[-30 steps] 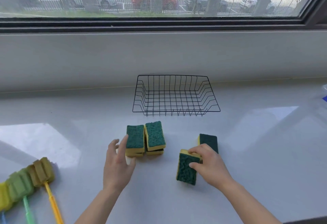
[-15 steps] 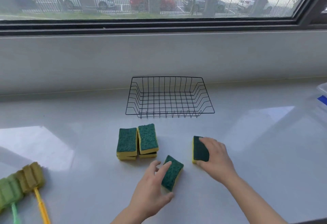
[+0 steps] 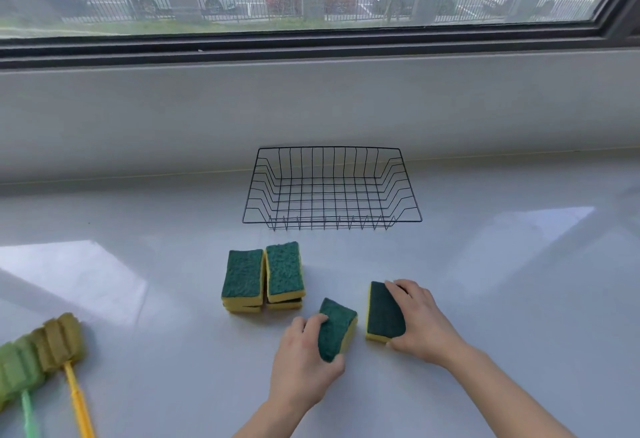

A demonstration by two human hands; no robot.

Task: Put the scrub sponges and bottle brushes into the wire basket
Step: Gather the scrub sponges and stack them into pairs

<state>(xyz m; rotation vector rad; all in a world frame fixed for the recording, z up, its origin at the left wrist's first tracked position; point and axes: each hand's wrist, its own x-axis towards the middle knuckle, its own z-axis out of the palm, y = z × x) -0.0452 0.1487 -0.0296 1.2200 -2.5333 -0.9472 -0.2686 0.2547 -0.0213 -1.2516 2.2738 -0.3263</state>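
Note:
A black wire basket (image 3: 331, 221) stands empty on the white sill, against the back wall. In front of it sit two short stacks of green-and-yellow scrub sponges (image 3: 263, 278), side by side. My left hand (image 3: 304, 365) is shut on a tilted sponge (image 3: 337, 328) near the middle. Just to its right, my right hand (image 3: 420, 323) grips another sponge (image 3: 384, 313) that lies flat, green side up. Bottle brushes (image 3: 41, 354) with foam heads and yellow and green handles lie at the far left.
The white wall (image 3: 311, 108) under the window rises right behind the basket. Sunlit patches fall on the sill (image 3: 519, 299) at left and right.
My left hand left the sponge stacks, moved right and closed on the tilted sponge. My right hand let that sponge go and took hold of the flat one beside it.

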